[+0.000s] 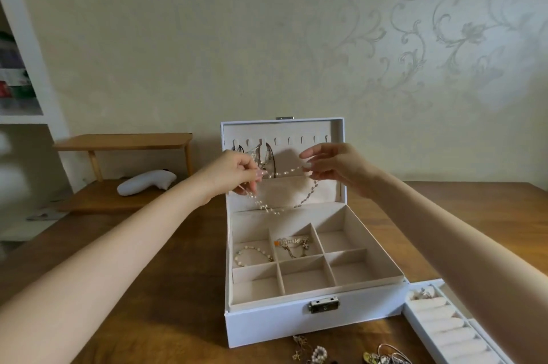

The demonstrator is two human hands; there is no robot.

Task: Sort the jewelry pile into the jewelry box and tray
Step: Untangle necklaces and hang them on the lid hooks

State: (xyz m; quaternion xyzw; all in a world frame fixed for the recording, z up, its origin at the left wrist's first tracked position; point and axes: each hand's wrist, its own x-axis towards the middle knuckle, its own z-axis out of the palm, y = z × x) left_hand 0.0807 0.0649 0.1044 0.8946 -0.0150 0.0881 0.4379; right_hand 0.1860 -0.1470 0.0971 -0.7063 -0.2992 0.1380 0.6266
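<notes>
Both hands are raised in front of the open lid [296,129] of the white jewelry box [296,322]. A pearl necklace [284,172] is strung between them. The left hand [237,173] has its fingers [255,175] curled together and pinched on one part of the strand. The right hand [338,169] pinches another part between thumb and fingertips [308,166], with its remaining fingers loosely spread.

Between the two sets of fingers the beads run in a short, nearly level line. Below each pinch the strand drops and meets in a loop. The loop hangs in front of the lid's pocket, just above the back edge of the box's compartments.

Directly behind and slightly above the fingers is the lid's row of hooks [289,140]. A few thin chains [268,153] already hang there, just beyond the left fingers.

Well below the fingers, a beaded bracelet [253,255] lies in the left compartment of the middle row. A gold-toned piece with a chain [293,245] lies in the centre compartment beside it.

Further toward the person, in front of the box, loose jewelry [341,354] lies on the wooden counter [166,289]. Under the right forearm sits the ring tray [453,334], with rings [422,294] at its far end.

Left of the left fingers, well apart, are a small wooden stand [124,141] and a white object [145,182] below it.
</notes>
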